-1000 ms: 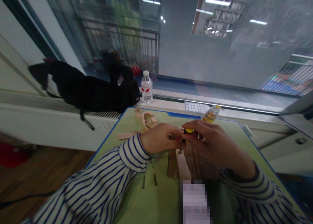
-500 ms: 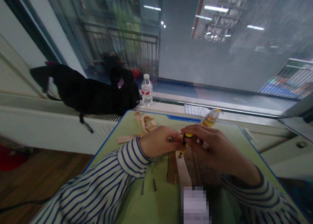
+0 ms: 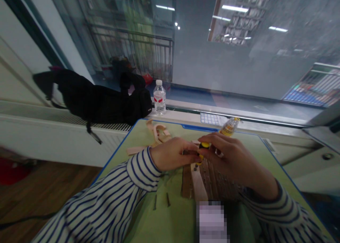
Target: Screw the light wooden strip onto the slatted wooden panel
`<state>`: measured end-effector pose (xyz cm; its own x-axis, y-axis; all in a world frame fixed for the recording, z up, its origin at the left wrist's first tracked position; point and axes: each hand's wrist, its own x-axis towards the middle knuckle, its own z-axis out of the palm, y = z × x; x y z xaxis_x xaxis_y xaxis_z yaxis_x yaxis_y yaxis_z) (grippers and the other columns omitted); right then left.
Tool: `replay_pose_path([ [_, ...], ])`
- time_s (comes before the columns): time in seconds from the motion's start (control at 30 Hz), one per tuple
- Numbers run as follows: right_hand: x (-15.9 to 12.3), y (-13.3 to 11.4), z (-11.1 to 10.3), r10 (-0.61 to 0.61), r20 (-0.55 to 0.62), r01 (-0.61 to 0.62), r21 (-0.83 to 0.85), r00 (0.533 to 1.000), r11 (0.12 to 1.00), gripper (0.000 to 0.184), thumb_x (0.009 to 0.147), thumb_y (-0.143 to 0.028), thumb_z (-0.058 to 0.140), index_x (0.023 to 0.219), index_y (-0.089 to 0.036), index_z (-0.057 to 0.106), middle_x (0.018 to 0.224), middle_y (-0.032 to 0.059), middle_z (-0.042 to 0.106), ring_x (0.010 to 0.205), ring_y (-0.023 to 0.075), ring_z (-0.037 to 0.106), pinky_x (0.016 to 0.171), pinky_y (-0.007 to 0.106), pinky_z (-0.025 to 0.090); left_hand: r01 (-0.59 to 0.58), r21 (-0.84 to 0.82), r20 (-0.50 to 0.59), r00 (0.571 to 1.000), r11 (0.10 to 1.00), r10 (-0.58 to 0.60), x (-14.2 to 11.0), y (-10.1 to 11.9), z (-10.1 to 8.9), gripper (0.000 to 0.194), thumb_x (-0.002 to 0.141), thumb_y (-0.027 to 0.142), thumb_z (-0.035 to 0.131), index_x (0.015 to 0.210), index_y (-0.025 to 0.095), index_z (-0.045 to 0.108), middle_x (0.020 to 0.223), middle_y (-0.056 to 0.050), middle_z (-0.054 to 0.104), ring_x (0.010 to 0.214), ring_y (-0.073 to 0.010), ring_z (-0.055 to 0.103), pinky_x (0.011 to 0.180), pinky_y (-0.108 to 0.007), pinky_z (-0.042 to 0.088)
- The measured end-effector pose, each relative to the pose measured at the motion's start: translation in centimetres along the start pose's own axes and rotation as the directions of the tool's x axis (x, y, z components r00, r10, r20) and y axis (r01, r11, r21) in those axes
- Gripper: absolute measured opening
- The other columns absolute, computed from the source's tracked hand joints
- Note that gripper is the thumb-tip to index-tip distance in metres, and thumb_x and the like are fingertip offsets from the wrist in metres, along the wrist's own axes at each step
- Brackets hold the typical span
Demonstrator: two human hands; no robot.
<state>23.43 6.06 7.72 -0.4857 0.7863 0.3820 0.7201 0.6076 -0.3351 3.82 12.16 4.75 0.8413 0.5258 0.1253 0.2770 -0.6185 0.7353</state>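
Note:
My right hand (image 3: 233,156) has its fingertips closed round the top of a short yellow-and-black handle, which looks like a stubby screwdriver (image 3: 204,145). From the left, my left hand (image 3: 175,152) pinches at the lower part of it; its fingertips are partly hidden. Below them a pale wooden strip (image 3: 199,186) with a small dark screw (image 3: 196,167) near its upper end lies over brown corrugated cardboard (image 3: 216,181). Two loose screws (image 3: 168,199) lie on the green tabletop, left of the cardboard.
Pale wooden pieces (image 3: 159,133) lie at the back left of the blue-edged table (image 3: 148,221). A clear bottle with a yellow label (image 3: 230,126) is behind my right hand. On the sill are a water bottle (image 3: 159,99), a black bag (image 3: 101,103) and a gridded sheet (image 3: 209,118).
The right fingers have shifted slightly on the handle, which now shows its yellow top and black band at a different angle. The left hand has hardly moved.

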Motion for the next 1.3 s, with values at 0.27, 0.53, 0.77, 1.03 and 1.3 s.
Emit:
replay_pose_path([
  [0.27,0.0,-0.26,-0.25,-0.002,0.003,0.002,0.025,1.0,1.0,0.024,0.092,-0.033,0.05,0.11,-0.019,0.059,0.097,0.0037,0.066,0.071,0.0122,0.061,0.064,0.027,0.046,0.026,-0.055,-0.081,0.996,0.998,-0.031,0.02,0.43,-0.31,0.022,0.086,0.03,0.06,0.091,0.011,0.07,0.082,-0.002,0.069,0.081,-0.0144,0.06,0.076,-0.023,0.041],
  [0.53,0.01,-0.47,-0.47,-0.062,0.015,0.06,0.093,0.998,0.994,0.023,0.091,-0.018,0.048,0.113,-0.02,0.056,0.107,0.0029,0.067,0.087,0.0119,0.063,0.075,0.024,0.047,0.023,-0.054,-0.073,0.997,0.998,-0.027,0.16,-0.02,-0.06,0.019,0.083,0.03,0.063,0.082,0.012,0.068,0.077,0.001,0.067,0.075,-0.0117,0.059,0.073,-0.022,0.042],
  [0.77,-0.05,-0.31,-0.33,-0.046,0.018,0.045,0.081,0.999,0.996,0.017,0.094,-0.024,0.048,0.107,-0.022,0.058,0.106,0.0021,0.068,0.086,0.0121,0.063,0.073,0.025,0.046,0.026,-0.046,-0.09,0.996,0.999,-0.03,0.17,0.06,0.14,0.018,0.083,0.03,0.064,0.082,0.012,0.069,0.076,0.0,0.067,0.074,-0.0119,0.06,0.071,-0.021,0.042],
  [1.03,-0.07,-0.21,0.13,0.019,0.024,-0.019,-0.013,1.0,1.0,0.021,0.093,-0.034,0.05,0.11,-0.023,0.058,0.096,0.0016,0.065,0.081,0.0151,0.063,0.07,0.029,0.046,-0.027,-0.029,-0.005,1.0,0.999,0.027,0.16,-0.05,-0.13,0.022,0.091,0.027,0.052,0.102,0.017,0.07,0.096,-0.003,0.072,0.09,-0.015,0.064,0.079,-0.023,0.045],
  [1.3,0.18,-0.38,0.06,0.01,0.011,-0.01,-0.042,1.0,0.999,0.022,0.093,-0.035,0.049,0.107,-0.022,0.058,0.094,0.0025,0.066,0.078,0.0153,0.063,0.069,0.029,0.046,0.03,0.023,-0.098,0.995,0.999,-0.028,0.3,0.26,0.09,0.018,0.081,0.032,0.066,0.086,0.016,0.072,0.074,0.0,0.068,0.07,-0.0125,0.061,0.064,-0.022,0.041],
])
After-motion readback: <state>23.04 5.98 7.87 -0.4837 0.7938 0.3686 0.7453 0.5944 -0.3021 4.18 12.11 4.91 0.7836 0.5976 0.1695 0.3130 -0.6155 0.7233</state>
